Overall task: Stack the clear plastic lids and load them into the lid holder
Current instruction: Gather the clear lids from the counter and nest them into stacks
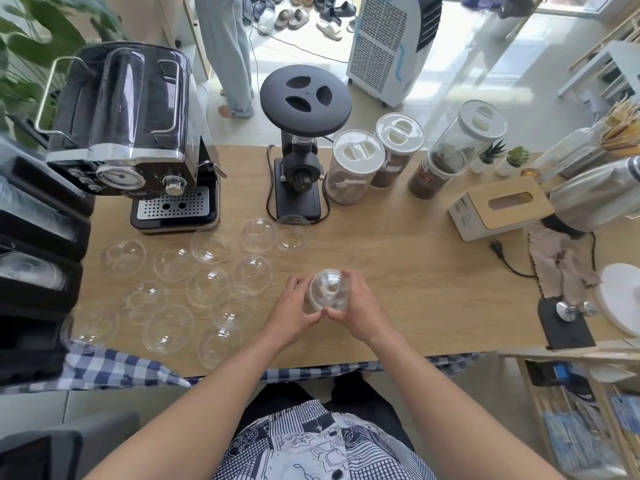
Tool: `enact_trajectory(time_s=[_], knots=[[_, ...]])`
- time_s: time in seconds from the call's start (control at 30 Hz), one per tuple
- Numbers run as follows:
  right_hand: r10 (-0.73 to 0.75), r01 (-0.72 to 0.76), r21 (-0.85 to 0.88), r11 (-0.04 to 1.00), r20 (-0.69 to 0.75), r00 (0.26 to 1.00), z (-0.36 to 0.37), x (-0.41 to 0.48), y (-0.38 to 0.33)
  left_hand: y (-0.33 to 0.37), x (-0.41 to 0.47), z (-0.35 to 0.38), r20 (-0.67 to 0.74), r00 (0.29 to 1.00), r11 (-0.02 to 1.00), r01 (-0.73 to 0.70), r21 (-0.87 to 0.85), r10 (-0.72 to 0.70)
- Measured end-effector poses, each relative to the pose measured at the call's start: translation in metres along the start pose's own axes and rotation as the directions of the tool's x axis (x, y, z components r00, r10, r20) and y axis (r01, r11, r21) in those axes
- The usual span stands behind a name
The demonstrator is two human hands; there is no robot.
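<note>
1. Over on the far left edge, the black lid holder (41, 237) waits with its slots stepping down the side of the wooden counter (398, 258); at least one slot looks to hold clear plastic already, so aim your load at a free one.
2. Next across, the loose lids (207, 289) lie scattered, many dome-up, a few overlapping, between the espresso machine (138, 140) and the near edge. Gather the closest ones first.
3. Centre now: your left hand (294, 310) wraps the stack of lids (329, 289), fingers curled snug round its left side, thumb low in front.
4. Your right hand (356, 306) mirrors it, fingers closed on the right side, thumbs nearly meeting. Square the rims, press evenly, don't crush.
5. The stack looks glassy, thin, domed, a small hole at its crown. Judged slippery, so keep it upright.
</note>
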State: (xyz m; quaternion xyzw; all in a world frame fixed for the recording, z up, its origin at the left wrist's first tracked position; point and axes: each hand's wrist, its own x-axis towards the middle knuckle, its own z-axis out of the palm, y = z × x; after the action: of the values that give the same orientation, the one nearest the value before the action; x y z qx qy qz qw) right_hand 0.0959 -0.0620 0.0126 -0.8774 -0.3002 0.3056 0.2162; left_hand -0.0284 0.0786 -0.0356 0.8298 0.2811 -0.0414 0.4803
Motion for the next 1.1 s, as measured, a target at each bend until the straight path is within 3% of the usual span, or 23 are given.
enact_trajectory(time_s=[0.13,0.3,0.5,0.6,0.67,0.8,0.97,1.1], knots=[[0.008,-0.008,0.017,1.000,-0.002,1.000,-0.004,0.010,0.003,0.003,0.002,-0.013,0.019,1.000,1.000,0.013,0.014,-0.013],[0.013,-0.013,-0.082,0.997,-0.004,1.000,-0.003,0.021,0.001,-0.010,-0.014,-0.053,-0.095,0.995,0.997,-0.018,0.071,0.025],[-0.324,0.268,-0.300,0.915,-0.155,0.933,0.007,0.023,-0.050,-0.066,-0.069,-0.102,-0.237,0.972,0.985,0.034,0.167,0.007],[-0.427,0.404,-0.268,0.874,-0.029,0.904,0.027,0.023,-0.079,-0.093,-0.099,-0.115,-0.280,0.958,0.977,0.107,0.183,-0.052],[-0.424,0.446,-0.225,0.866,0.144,0.894,0.043,0.021,-0.095,-0.106,-0.116,-0.116,-0.319,0.943,0.970,0.157,0.185,-0.092],[-0.378,0.486,-0.333,0.808,0.338,0.862,0.082,0.022,-0.103,-0.128,-0.138,-0.101,-0.306,0.937,0.946,0.239,0.219,-0.166],[-0.272,0.416,-0.423,0.805,0.360,0.893,0.107,0.025,-0.104,-0.133,-0.143,-0.080,-0.232,0.948,0.899,0.289,0.329,-0.220],[-0.264,0.363,-0.361,0.859,0.294,0.918,0.108,0.029,-0.100,-0.135,-0.141,-0.077,-0.243,0.947,0.886,0.291,0.361,-0.212]])
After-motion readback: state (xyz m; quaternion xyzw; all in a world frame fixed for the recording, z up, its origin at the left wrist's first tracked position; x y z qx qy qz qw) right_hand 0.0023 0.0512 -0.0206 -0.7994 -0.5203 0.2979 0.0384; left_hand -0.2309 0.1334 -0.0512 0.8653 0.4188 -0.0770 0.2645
